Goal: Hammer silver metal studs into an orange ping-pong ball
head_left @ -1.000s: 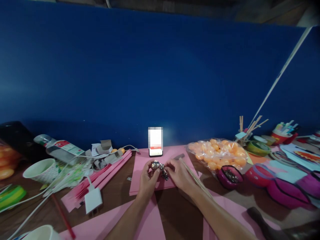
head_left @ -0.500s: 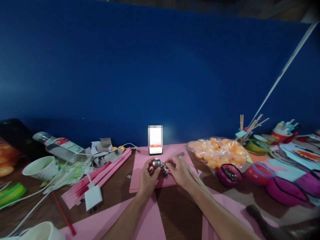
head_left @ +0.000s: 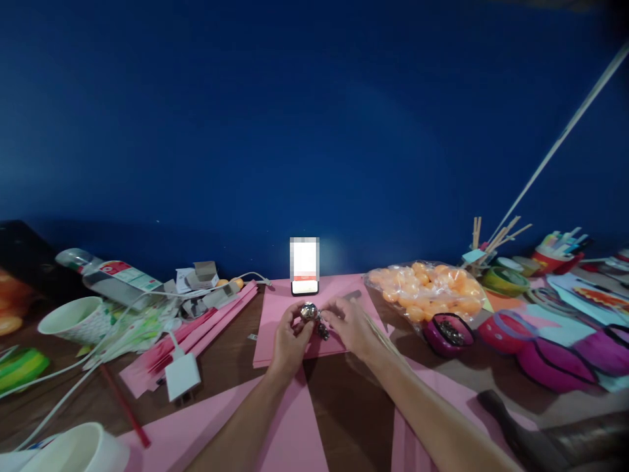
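A shiny silver metallic cluster (head_left: pixel 309 311), one large rounded piece with smaller bits trailing below, sits between both hands, above a pink paper sheet (head_left: pixel 265 351). The left hand (head_left: pixel 289 344) curls upward from its wrist, thumb and fingers pinching the large piece. The right hand (head_left: pixel 351 330) arches in palm-down, its thumb and forefinger pinching the smaller bits. Both forearms slant inward from the lower edge, the right passing near thin pale sticks (head_left: pixel 381 333). Beyond the hands stands a lit black-edged phone (head_left: pixel 304 286); rightward lies a clear plastic bag of orange balls (head_left: pixel 427 292).
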### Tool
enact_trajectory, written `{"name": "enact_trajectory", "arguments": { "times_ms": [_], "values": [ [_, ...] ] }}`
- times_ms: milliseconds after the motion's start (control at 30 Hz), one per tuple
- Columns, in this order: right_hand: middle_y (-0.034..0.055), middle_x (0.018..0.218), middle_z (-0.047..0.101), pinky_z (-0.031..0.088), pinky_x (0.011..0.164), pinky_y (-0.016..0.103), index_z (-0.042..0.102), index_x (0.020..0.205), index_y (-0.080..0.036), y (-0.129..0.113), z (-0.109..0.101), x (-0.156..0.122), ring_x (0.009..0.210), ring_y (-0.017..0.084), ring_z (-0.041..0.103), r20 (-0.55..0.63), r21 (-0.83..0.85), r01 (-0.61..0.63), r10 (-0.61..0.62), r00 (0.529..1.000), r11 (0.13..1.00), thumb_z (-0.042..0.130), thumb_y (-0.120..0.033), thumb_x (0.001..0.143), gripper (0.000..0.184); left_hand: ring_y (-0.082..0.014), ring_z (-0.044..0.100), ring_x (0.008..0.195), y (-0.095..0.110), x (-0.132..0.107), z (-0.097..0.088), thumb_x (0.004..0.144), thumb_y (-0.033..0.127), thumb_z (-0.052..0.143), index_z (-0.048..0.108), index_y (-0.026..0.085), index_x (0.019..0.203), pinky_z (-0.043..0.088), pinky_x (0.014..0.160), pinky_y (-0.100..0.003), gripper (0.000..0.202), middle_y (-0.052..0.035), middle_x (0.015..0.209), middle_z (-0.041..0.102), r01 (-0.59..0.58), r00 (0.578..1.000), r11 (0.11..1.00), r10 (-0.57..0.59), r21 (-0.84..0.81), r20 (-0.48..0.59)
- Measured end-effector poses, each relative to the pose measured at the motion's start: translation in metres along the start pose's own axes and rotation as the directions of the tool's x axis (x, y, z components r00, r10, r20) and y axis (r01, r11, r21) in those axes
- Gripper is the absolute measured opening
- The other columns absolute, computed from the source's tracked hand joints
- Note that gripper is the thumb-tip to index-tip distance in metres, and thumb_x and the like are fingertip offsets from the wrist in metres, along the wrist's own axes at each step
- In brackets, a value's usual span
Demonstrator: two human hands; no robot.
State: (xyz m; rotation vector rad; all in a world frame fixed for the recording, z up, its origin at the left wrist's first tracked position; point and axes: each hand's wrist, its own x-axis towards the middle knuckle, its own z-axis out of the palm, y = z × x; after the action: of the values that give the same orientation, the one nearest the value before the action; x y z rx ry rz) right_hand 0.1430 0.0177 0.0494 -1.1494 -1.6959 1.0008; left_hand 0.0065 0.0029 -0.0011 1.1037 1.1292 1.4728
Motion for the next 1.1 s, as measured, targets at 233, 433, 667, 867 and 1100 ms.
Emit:
{"name": "enact_trajectory", "arguments": {
  "times_ms": [233, 433, 667, 867, 1100],
  "values": [
    [0.0006, 0.075, 0.063, 0.044, 0.060, 0.023, 0.060, 0.078, -0.018, 0.009, 0.001, -0.001, 0.066, 0.013, 0.057, 0.050, 0.082, 0.023, -0.027, 0.998, 0.996, 0.052, -0.026, 0.075, 0.012, -0.0172, 0.062, 0.083, 0.002, -0.002, 0.001, 0.068, 0.024, 0.062, 0.046, 0.019, 0.114, 0.050, 0.074, -0.031, 0.049, -0.0076, 0.103, 0.059, -0.016, 0.999, 1.000, 0.016, -0.010, 0.047],
    [0.0011, 0.078, 0.063, 0.045, 0.062, 0.023, 0.060, 0.081, -0.017, 0.016, 0.005, 0.000, 0.069, 0.013, 0.057, 0.048, 0.114, 0.027, -0.033, 0.998, 0.993, 0.053, -0.027, 0.075, 0.014, -0.0190, 0.061, 0.089, 0.002, -0.002, -0.003, 0.072, 0.030, 0.058, 0.047, 0.018, 0.116, 0.049, 0.081, -0.034, 0.047, -0.0093, 0.110, 0.058, -0.005, 0.998, 1.000, 0.005, -0.007, 0.065],
    [0.0018, 0.073, 0.062, 0.045, 0.062, 0.023, 0.060, 0.079, -0.015, 0.016, 0.008, 0.000, 0.068, 0.013, 0.056, 0.040, 0.112, 0.031, -0.035, 0.999, 0.993, 0.051, -0.027, 0.076, 0.015, -0.0203, 0.060, 0.093, -0.002, -0.001, -0.002, 0.071, 0.031, 0.058, 0.052, 0.018, 0.113, 0.047, 0.082, -0.033, 0.044, -0.0095, 0.109, 0.060, -0.030, 0.999, 1.000, 0.030, 0.002, 0.034],
    [0.0013, 0.073, 0.061, 0.044, 0.062, 0.023, 0.058, 0.080, -0.015, 0.020, 0.010, 0.000, 0.067, 0.013, 0.055, 0.035, 0.142, 0.006, -0.011, 0.999, 0.990, 0.051, -0.029, 0.077, 0.016, -0.0171, 0.062, 0.083, 0.000, -0.001, -0.002, 0.069, 0.030, 0.061, 0.049, 0.020, 0.117, 0.050, 0.074, -0.030, 0.050, -0.0084, 0.109, 0.059, -0.023, 1.000, 0.999, 0.023, 0.047, -0.006],
    [0.0010, 0.069, 0.060, 0.043, 0.059, 0.022, 0.058, 0.075, -0.014, 0.015, 0.009, 0.000, 0.062, 0.012, 0.053, 0.033, 0.120, -0.012, 0.008, 0.999, 0.993, 0.051, -0.028, 0.077, 0.015, -0.0213, 0.056, 0.099, -0.005, 0.000, -0.003, 0.070, 0.029, 0.061, 0.051, 0.017, 0.115, 0.046, 0.085, -0.035, 0.048, -0.0103, 0.112, 0.058, -0.049, 0.999, 0.996, 0.051, 0.073, -0.020]
  ]
}}
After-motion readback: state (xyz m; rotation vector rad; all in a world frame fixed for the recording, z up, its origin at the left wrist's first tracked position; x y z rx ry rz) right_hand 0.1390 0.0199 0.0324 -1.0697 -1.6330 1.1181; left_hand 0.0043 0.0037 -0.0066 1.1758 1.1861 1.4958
